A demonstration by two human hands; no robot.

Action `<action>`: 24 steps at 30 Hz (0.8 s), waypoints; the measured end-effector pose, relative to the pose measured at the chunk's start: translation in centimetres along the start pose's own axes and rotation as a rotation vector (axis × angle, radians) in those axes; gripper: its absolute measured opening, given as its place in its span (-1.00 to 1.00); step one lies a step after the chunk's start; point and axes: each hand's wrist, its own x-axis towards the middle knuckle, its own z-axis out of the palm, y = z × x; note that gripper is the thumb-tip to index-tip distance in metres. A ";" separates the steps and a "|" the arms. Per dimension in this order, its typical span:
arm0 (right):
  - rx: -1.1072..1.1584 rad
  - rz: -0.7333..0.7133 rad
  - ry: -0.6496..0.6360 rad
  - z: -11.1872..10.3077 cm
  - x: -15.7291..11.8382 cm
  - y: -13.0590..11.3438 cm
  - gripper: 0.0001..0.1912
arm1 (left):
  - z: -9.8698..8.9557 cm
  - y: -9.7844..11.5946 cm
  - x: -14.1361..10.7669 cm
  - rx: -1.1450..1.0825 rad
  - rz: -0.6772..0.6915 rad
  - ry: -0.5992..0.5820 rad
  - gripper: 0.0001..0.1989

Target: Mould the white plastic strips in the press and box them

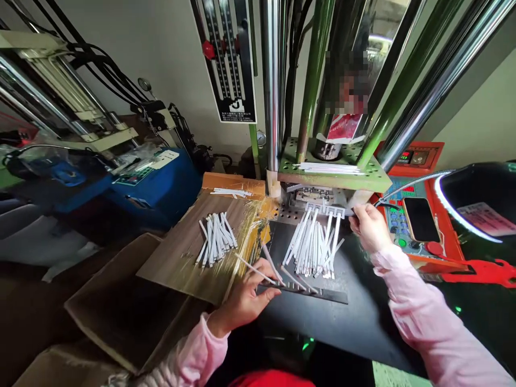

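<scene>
A black bench [363, 322] is set by a green metal press [332, 174]. White plastic strips [314, 242] pointing down the frame are held in a narrow grip by the right hand [368, 228], a thin white stick [252, 269] by the left hand [244, 293].

A way along the front of the black bench [342, 328], the green press platen [334, 180] low overhead, the chrome column [273, 91] narrowing the way in, the white strip pile [316, 244] between the left hand [245, 293] and right hand [371, 228] (quite a heap from here), the phone [421, 219] and red-framed control panel [403, 236] hemming the right side
</scene>
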 end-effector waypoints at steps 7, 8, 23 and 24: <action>-0.023 0.289 -0.138 -2.1 -13.1 1.0 -0.50 | -3.4 2.8 1.7 0.131 0.019 0.043 -0.90; -0.069 0.300 -0.171 -2.3 -14.3 1.3 -0.51 | -3.4 2.7 2.1 0.140 0.019 0.056 -0.89; -0.265 0.002 -0.484 -3.4 -5.8 -0.8 -0.48 | 2.7 -2.2 10.9 0.035 0.075 0.125 -0.90; -0.267 -0.023 -0.463 -3.1 -4.0 -0.6 -0.49 | 3.0 -3.2 12.5 0.019 0.056 0.141 -0.88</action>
